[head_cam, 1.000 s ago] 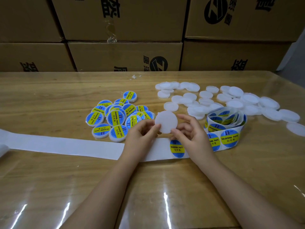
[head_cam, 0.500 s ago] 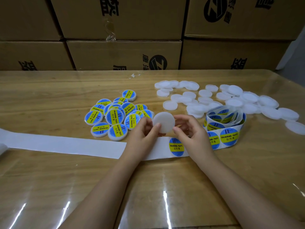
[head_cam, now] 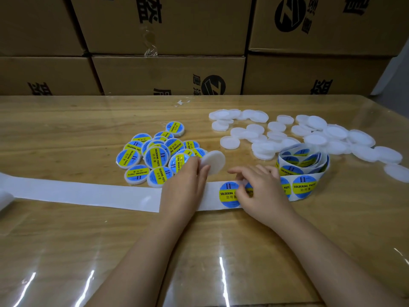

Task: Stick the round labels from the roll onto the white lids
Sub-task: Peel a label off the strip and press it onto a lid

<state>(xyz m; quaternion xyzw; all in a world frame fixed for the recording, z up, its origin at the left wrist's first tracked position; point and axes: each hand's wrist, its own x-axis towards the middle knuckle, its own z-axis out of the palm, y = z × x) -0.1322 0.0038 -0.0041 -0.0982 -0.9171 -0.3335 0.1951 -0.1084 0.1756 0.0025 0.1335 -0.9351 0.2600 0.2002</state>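
My left hand point(head_cam: 188, 180) holds a plain white lid point(head_cam: 213, 162) tilted on edge just above the white backing strip point(head_cam: 88, 193). My right hand point(head_cam: 259, 187) lies on the strip, its fingertips at the edge of a blue and yellow round label point(head_cam: 228, 194); whether it pinches the label is hidden. The label roll point(head_cam: 303, 167) stands to the right of that hand. Labelled lids point(head_cam: 155, 156) are heaped to the left, plain white lids point(head_cam: 287, 136) spread at the back right.
Cardboard boxes point(head_cam: 168, 72) are stacked along the far edge of the wooden table point(head_cam: 66, 240), which is covered with clear film. The used backing strip runs off to the left edge.
My right hand let go of the white lid and came down onto the strip at the label. My left hand kept the lid and tilted it to the left.
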